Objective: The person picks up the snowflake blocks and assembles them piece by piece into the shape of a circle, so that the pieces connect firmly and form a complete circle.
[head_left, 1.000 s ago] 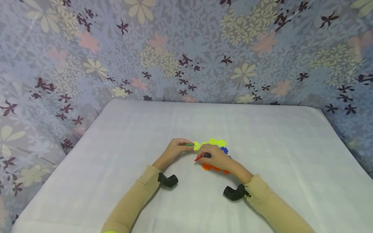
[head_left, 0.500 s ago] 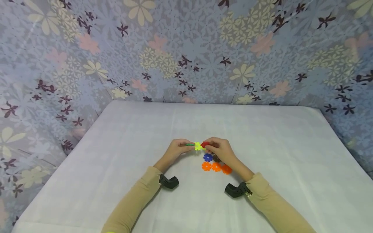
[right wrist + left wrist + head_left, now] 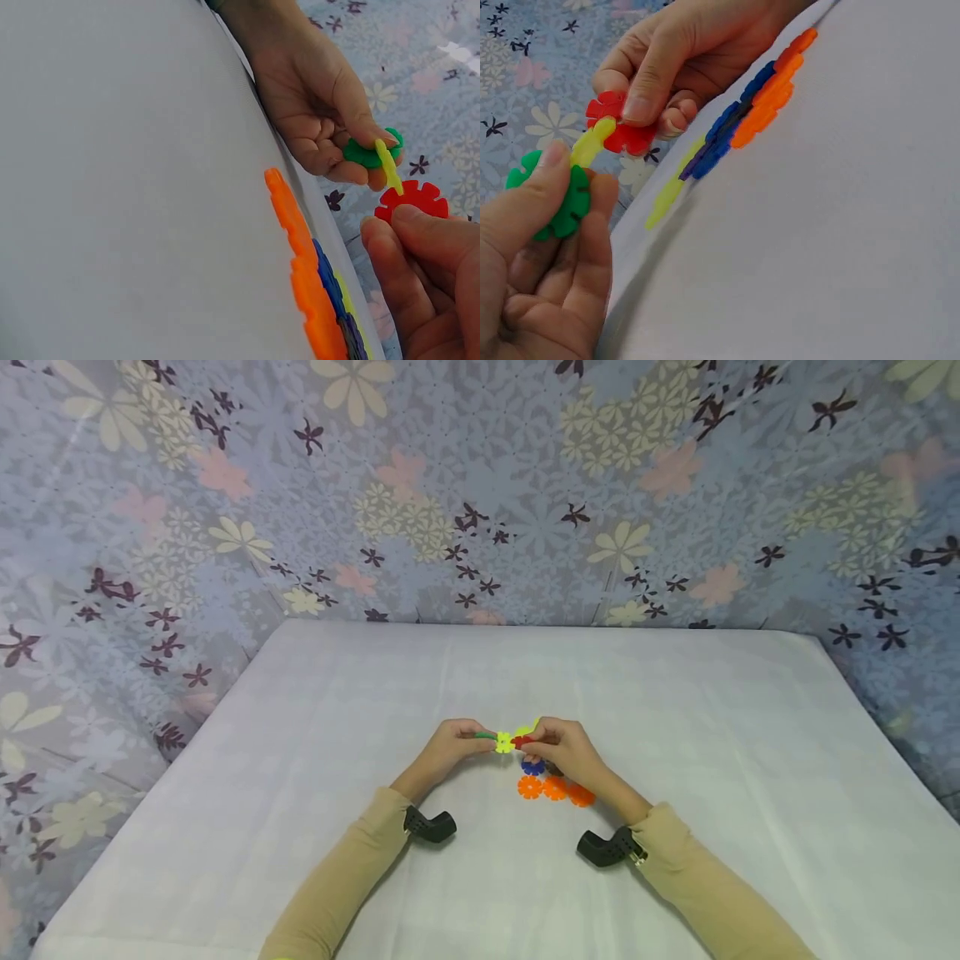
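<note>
My left hand (image 3: pixel 455 743) pinches a green notched flower disc (image 3: pixel 576 201) between thumb and fingers. A yellow disc (image 3: pixel 589 146) sticks out edge-on from the green one, apparently joined to it. With thumb and fingers, my right hand (image 3: pixel 566 750) pinches a red notched disc (image 3: pixel 421 201). In the left wrist view the red disc meets the far edge of the yellow disc; whether their slots interlock I cannot tell. Both hands are held above the table, in front of my body.
Loose discs lie on the white-covered table (image 3: pixel 360 693) beneath and beside my right hand: orange ones (image 3: pixel 555 788), a blue one (image 3: pixel 533 767), a dark one (image 3: pixel 553 769) and yellow ones (image 3: pixel 525 730), partly hidden. A floral-patterned backdrop (image 3: pixel 480 493) stands behind the table.
My right hand has lifted the red disc from beside the loose pieces and brought it against the yellow disc. My left hand has stayed nearly still, holding the green disc.
</note>
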`<state>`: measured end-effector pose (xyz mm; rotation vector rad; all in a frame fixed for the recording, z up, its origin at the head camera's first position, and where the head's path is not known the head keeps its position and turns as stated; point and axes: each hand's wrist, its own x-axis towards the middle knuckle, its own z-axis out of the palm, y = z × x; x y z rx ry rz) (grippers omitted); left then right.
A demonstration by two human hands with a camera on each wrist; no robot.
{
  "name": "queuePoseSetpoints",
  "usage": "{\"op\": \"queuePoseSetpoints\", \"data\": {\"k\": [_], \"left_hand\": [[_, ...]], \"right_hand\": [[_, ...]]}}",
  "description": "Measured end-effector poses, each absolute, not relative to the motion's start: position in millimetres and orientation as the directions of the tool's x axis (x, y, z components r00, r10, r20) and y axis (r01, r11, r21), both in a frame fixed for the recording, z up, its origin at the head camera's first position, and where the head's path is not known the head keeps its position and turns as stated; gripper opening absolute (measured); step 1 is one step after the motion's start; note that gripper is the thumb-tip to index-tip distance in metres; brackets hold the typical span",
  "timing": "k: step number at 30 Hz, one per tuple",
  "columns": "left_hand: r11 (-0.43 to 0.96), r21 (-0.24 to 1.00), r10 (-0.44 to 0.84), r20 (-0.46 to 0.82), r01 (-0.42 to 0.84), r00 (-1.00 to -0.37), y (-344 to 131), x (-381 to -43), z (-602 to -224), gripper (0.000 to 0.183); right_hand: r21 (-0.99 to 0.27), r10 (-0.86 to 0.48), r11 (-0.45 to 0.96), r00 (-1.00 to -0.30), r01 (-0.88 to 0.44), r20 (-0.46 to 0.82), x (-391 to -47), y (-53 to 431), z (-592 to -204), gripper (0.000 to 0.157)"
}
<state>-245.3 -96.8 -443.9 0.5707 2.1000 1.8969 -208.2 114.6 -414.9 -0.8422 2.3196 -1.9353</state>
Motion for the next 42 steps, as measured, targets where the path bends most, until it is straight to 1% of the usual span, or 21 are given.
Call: {"op": "queuePoseSetpoints", "data": {"k": [6,12,16,22,26,29,33,38,40,42], "left_hand": [[0.029,0.994,0.452,0.080,0.104,-0.888,-97.7,-245.3,-443.3,0.018],[0.012,0.999,0.464,0.029,0.039,-0.885,-93.7,-243.9,-444.2,0.016],[0.025,1.000,0.471,-0.005,0.008,-0.882,-92.7,-241.8,-442.2,0.026],[-0.020,0.999,0.515,-0.018,-0.033,-0.857,-94.0,-244.5,-442.5,0.034],[-0.058,0.995,0.499,-0.041,-0.080,-0.866,-93.3,-243.3,-442.1,0.031],[-0.094,0.990,0.482,-0.048,-0.107,-0.875,-92.1,-241.5,-441.7,0.027],[-0.112,0.989,0.483,-0.035,-0.101,-0.875,-91.7,-240.1,-441.6,0.021],[-0.058,0.994,0.515,-0.051,-0.095,-0.856,-91.5,-238.1,-434.4,0.024],[0.012,0.998,0.531,-0.061,-0.064,-0.845,-91.4,-235.1,-427.5,0.025],[0.084,0.996,0.551,-0.050,-0.004,-0.833,-91.4,-231.7,-420.9,0.025]], "right_hand": [[-0.903,-0.397,0.079,-0.844,-0.422,0.360,-209.0,111.3,-415.0,0.008],[-0.920,-0.349,0.085,-0.876,-0.383,0.333,-207.1,112.5,-413.9,0.005],[-0.931,-0.320,0.079,-0.894,-0.356,0.314,-207.9,112.6,-416.7,0.005],[-0.943,-0.283,0.065,-0.913,-0.325,0.295,-222.1,116.2,-439.4,0.010],[-0.942,-0.278,0.082,-0.915,-0.325,0.292,-223.6,115.9,-443.6,0.012],[-0.948,-0.288,0.069,-0.916,-0.312,0.280,-223.7,116.2,-443.7,0.013],[-0.950,-0.299,0.049,-0.912,-0.307,0.279,-223.2,116.7,-442.9,0.013],[-0.945,-0.306,0.034,-0.903,-0.326,0.301,-223.2,116.7,-441.5,0.012],[-0.948,-0.310,0.018,-0.903,-0.317,0.296,-222.8,116.5,-440.8,0.011],[-0.950,-0.322,0.006,-0.900,-0.312,0.293,-222.2,116.2,-440.3,0.010]]}}
